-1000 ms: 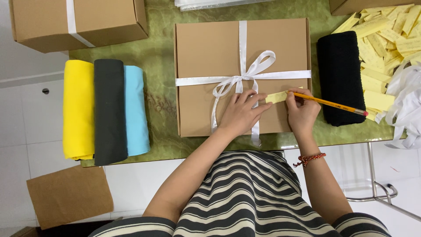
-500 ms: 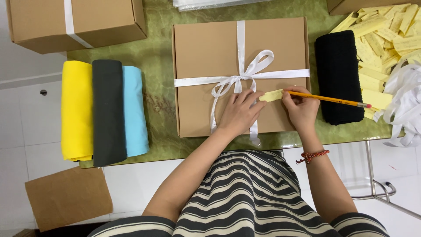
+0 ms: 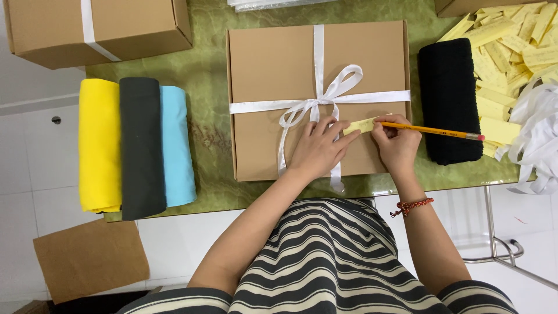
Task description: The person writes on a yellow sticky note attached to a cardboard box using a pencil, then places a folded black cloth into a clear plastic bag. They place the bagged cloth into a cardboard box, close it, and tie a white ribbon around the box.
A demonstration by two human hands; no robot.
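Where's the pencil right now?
In the head view, the pencil is in the right hand, lying across the right edge of the ribboned cardboard box, its tip at the small yellow slip and its eraser end over the black folded cloth.

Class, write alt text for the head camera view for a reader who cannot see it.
A left hand and a right hand holding a pencil press a yellow paper slip onto a ribboned cardboard box. Rolled yellow, grey and blue fabrics lie left.

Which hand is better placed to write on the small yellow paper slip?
Right. The right hand already grips the yellow pencil at the small yellow paper slip; the left hand pins it.
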